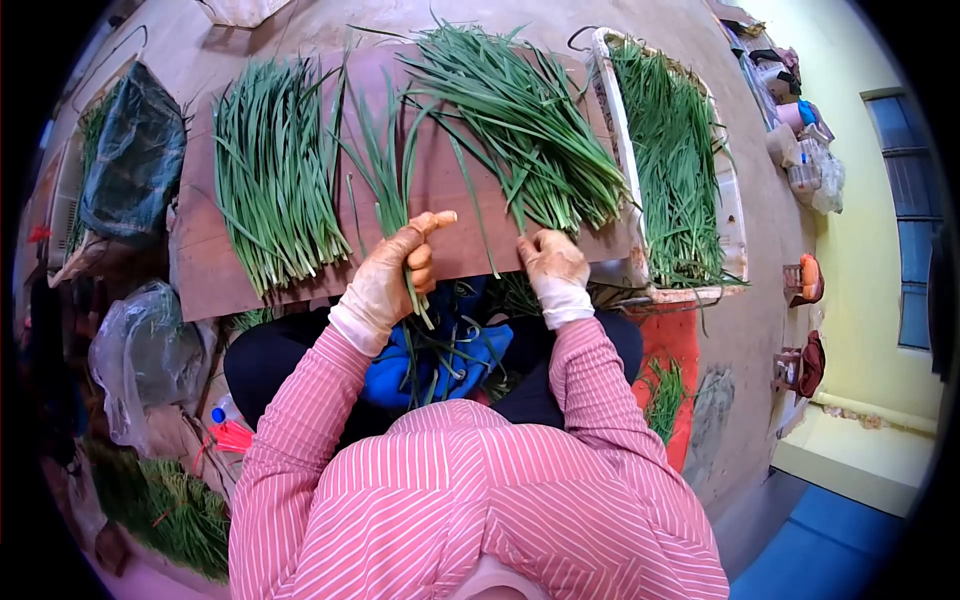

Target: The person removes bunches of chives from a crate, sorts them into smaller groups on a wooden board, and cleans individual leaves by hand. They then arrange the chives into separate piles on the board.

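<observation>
My left hand (pixel 397 275), in a thin whitish glove, is closed around a small bunch of garlic chives (pixel 385 170). Their leaves point away from me over the brown board (pixel 440 262), and the stem ends stick out below my fist. My right hand (pixel 553 268), gloved too, pinches at the board's near edge, where a thin chive leaf (pixel 514 215) meets its fingertips. Just beyond it lies a large heap of chives (pixel 530 135), spread at a slant. A second, neater pile of chives (pixel 275 170) rests on the board's left part.
A white crate (pixel 735 225) full of chives stands right of the board. At the left are a crate under a dark plastic sheet (pixel 135 155), a clear plastic bag (pixel 150 360) and more chives (pixel 170 510). Red ties (pixel 232 437) lie near my left elbow.
</observation>
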A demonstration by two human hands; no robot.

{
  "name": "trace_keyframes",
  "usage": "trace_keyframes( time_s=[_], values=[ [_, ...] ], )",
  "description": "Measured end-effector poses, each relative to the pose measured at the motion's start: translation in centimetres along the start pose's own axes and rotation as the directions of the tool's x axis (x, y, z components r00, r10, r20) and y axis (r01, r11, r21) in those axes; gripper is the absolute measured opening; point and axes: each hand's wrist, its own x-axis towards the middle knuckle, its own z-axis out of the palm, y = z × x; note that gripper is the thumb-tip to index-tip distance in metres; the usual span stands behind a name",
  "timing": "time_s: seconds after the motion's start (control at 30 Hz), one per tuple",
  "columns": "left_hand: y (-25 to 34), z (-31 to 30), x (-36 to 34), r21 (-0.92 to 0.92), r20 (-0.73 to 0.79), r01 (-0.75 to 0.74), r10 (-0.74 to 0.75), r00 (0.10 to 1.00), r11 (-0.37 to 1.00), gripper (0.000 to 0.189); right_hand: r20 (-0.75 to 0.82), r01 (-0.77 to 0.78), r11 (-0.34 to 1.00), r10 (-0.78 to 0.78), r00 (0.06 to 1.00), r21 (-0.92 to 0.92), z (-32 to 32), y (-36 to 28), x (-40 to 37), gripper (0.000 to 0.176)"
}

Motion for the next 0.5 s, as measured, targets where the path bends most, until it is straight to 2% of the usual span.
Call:
trace_keyframes(
  time_s=[0.03, 0.07, 0.1, 0.13, 0.17, 0.2, 0.23, 0.27, 0.33, 0.37, 0.4, 0.43, 0.47, 0.5],
  values=[
    [-0.2, 0.0, 0.1, 0.015, -0.066, 0.037, -0.036, 0.997, 0.999, 0.039, 0.143, -0.096, 0.987, 0.078, 0.987, 0.128, -1.1, -1.3, -0.3, 0.031],
    [-0.6, -0.5, 0.3, 0.075, -0.109, 0.047, -0.039, 0.993, 0.996, 0.039, 0.258, -0.113, 0.962, 0.047, 0.965, 0.249, -1.2, -1.6, -0.9, 0.031],
    [-0.5, 0.6, 0.2, 0.053, -0.196, 0.063, -0.052, 0.979, 0.997, 0.04, 0.401, -0.254, 0.865, 0.067, 0.914, 0.433, -3.6, -3.9, -1.6, 0.027],
    [-0.5, 1.8, 0.0, 0.03, -0.28, 0.079, -0.068, 0.958, 0.996, 0.041, 0.352, -0.179, 0.801, -0.041, 0.935, 0.571, -3.4, -4.6, -3.0, 0.022],
    [-0.8, 2.3, -0.2, 0.029, -0.28, 0.082, -0.071, 0.957, 0.996, 0.041, 0.292, -0.073, 0.776, -0.147, 0.945, 0.627, -3.7, -5.3, -4.2, 0.021],
    [-1.1, 2.7, -0.2, -0.078, -0.285, 0.101, -0.12, 0.951, 0.992, 0.041, 0.35, -0.112, 0.711, -0.198, 0.916, 0.694, -3.8, -6.2, -5.4, 0.02],
    [-1.4, 3.0, -0.2, -0.184, -0.282, 0.117, -0.167, 0.945, 0.976, 0.042, 0.365, 0.013, 0.746, -0.34, 0.867, 0.666, -3.4, -6.0, -6.1, 0.019],
    [-1.6, 2.2, -0.1, -0.183, -0.276, 0.12, -0.169, 0.946, 0.976, 0.042, 0.384, 0.144, 0.758, -0.473, 0.793, 0.637, -3.0, -5.7, -6.3, 0.019],
    [-1.6, 0.2, -0.1, -0.16, -0.003, 0.154, -0.156, 0.988, 0.975, 0.044, 0.499, -0.19, 0.679, -0.293, 0.815, 0.709, -5.1, -6.1, -5.4, 0.021],
    [-1.3, 0.2, -0.3, -0.044, -0.054, 0.1, -0.103, 0.993, 0.994, 0.048, 0.201, 0.139, 0.742, -0.35, 0.915, 0.656, -4.9, -5.0, -4.3, 0.027],
    [-0.9, 0.2, -0.5, 0.001, -0.034, 0.013, -0.013, 0.999, 1.0, 0.045, -0.068, 0.214, 0.907, -0.203, 0.977, 0.364, -3.0, -2.9, -3.1, 0.028],
    [-0.6, 0.0, -0.6, -0.012, -0.007, -0.031, 0.031, 0.999, 0.999, 0.044, -0.196, 0.128, 0.959, -0.078, 0.977, 0.255, -3.8, -2.2, -1.3, 0.028],
    [-0.4, -0.1, -0.7, -0.025, 0.021, -0.076, 0.076, 0.997, 0.997, 0.044, -0.223, 0.037, 0.988, -0.003, 0.975, 0.147, -4.3, -1.2, 0.4, 0.026],
    [-0.1, 0.0, -0.6, -0.024, 0.027, -0.079, 0.08, 0.996, 0.997, 0.044, -0.163, -0.05, 0.997, 0.06, 0.985, 0.065, -4.2, 0.3, 1.9, 0.026]
  ],
)
